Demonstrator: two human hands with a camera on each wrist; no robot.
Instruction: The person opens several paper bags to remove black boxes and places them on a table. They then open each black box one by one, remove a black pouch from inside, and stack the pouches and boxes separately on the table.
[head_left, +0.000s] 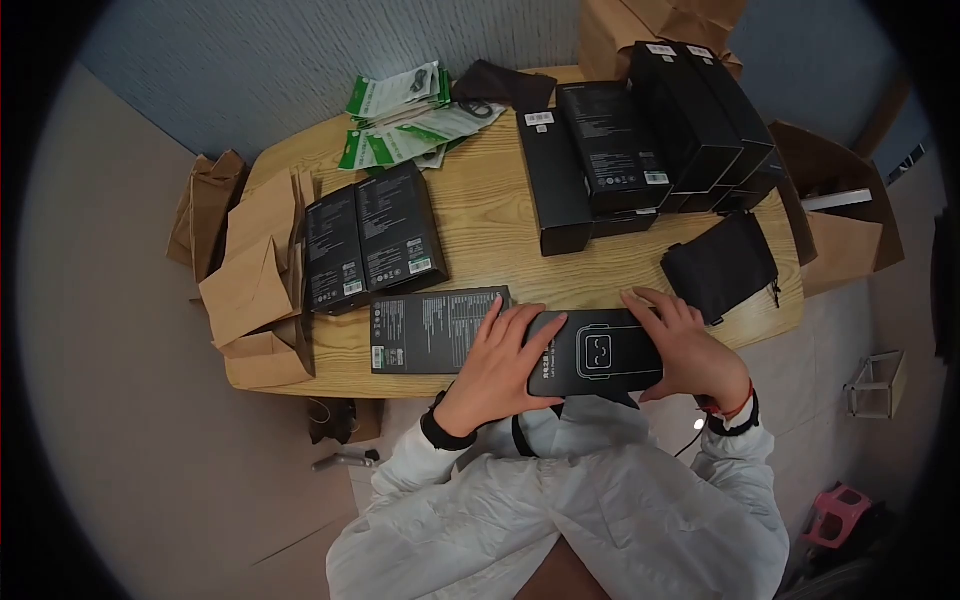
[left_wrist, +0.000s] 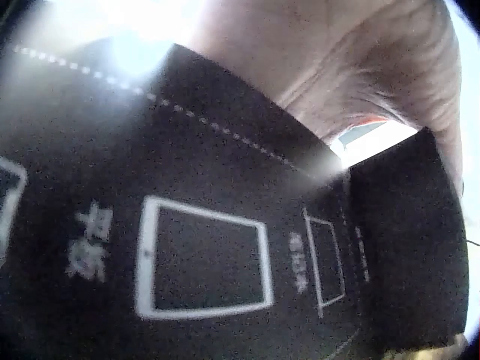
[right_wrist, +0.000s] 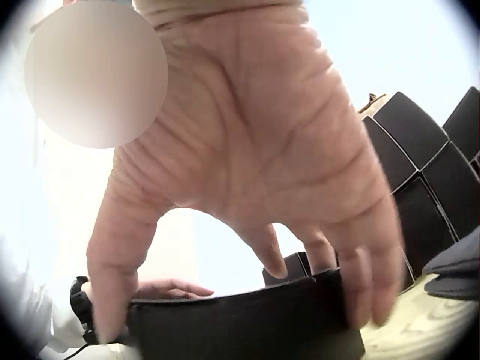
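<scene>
Both hands hold a black box at the table's near edge. A line drawing of a smiling device and white lettering mark its top. At the box's left end, the left hand grips with spread fingers and thumb. The right hand spans the other end, thumb on the near side and fingers on the far side, as the right wrist view also shows on the box's dark end. White device outlines cover the box side in the left wrist view. Another black box lies flat beside the left hand, small print facing up.
Two black boxes lie at the left beside brown paper bags. Green-and-white packets are at the back. Several black boxes are stacked at the back right, with a black drawstring pouch in front.
</scene>
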